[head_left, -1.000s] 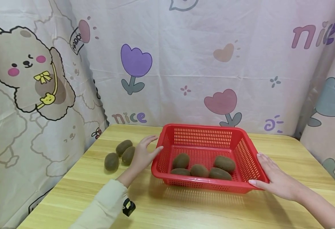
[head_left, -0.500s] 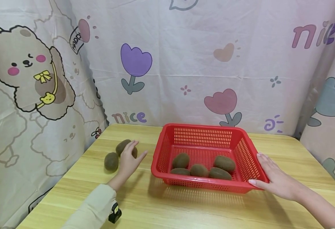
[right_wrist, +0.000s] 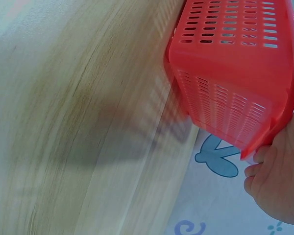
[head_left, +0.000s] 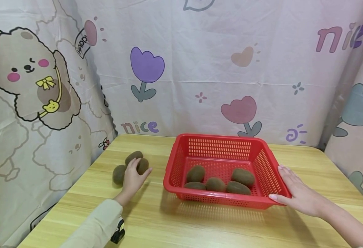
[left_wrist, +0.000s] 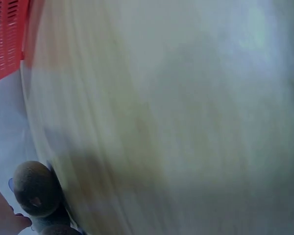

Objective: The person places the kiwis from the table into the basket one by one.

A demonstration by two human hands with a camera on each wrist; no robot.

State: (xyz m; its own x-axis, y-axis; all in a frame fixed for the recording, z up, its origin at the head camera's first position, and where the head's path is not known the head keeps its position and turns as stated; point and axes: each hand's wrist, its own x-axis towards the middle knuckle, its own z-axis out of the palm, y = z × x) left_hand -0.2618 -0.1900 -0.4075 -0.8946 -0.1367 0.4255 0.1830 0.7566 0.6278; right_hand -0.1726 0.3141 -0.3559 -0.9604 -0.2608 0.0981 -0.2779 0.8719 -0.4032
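Note:
In the head view my left hand (head_left: 133, 179) is at a brown kiwi (head_left: 142, 166), fingers over its near left side and thumb spread out on its right. Two more kiwis lie beside it, a rear kiwi (head_left: 134, 157) and a left kiwi (head_left: 118, 175). The left wrist view catches a kiwi (left_wrist: 37, 188) near the thumb at the lower left. My right hand (head_left: 305, 193) holds the front right corner of a red plastic basket (head_left: 224, 197), thumb on the front rim and fingers along the right side. Several kiwis (head_left: 243, 177) lie inside, mostly near the front.
A light wooden table (head_left: 218, 227) carries everything. Behind and beside it hangs a printed cloth (head_left: 184, 69) with flowers and a bear. The basket's left rim rises to the right of the loose kiwis.
My left hand has moved left from the basket's left rim and come down over the kiwi on the table. The right hand and the basket have stayed in place.

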